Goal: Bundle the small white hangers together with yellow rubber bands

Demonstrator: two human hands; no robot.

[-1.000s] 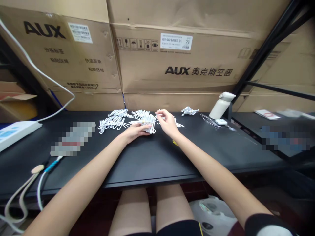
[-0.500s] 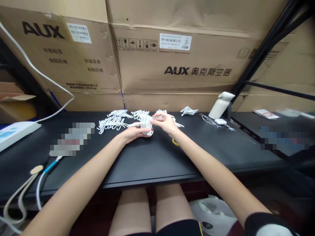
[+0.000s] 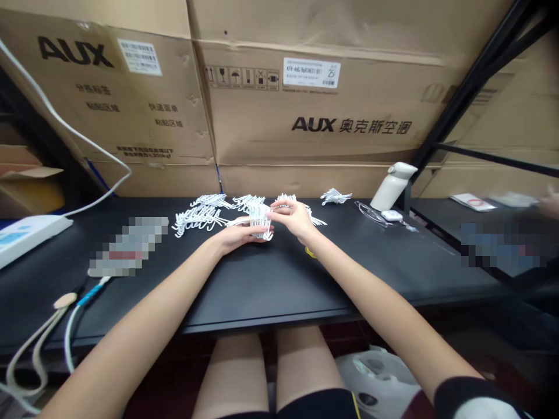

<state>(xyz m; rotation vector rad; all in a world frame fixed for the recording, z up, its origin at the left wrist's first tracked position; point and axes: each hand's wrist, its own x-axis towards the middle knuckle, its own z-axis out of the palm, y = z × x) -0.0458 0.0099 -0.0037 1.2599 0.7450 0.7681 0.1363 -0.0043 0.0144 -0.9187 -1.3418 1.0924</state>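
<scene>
A bunch of white hooks (image 3: 261,222) sits in my left hand (image 3: 239,236), whose fingers close around it from below and the left. My right hand (image 3: 293,219) pinches at the upper right of the same bunch with thumb and fingertips. Behind and left of my hands lie more white hooks in rows (image 3: 198,220), and further hooks (image 3: 248,203) are partly hidden by the bunch. Others (image 3: 317,218) show beyond my right hand. A small separate bundle of white hooks (image 3: 335,196) lies farther right. Yellow bands (image 3: 310,252) rest under my right forearm.
A white bottle (image 3: 393,186), glasses (image 3: 371,214) and a small white case (image 3: 392,216) stand at the back right of the black table (image 3: 271,291). On the left are a blurred-out flat object (image 3: 128,247), a cable and a white power strip (image 3: 30,235). Large cardboard boxes (image 3: 314,145) line the back.
The held bunch has tilted slightly, and its lower hook ends show more plainly below my left fingers. Another person's blurred hand has appeared at the far right edge.
</scene>
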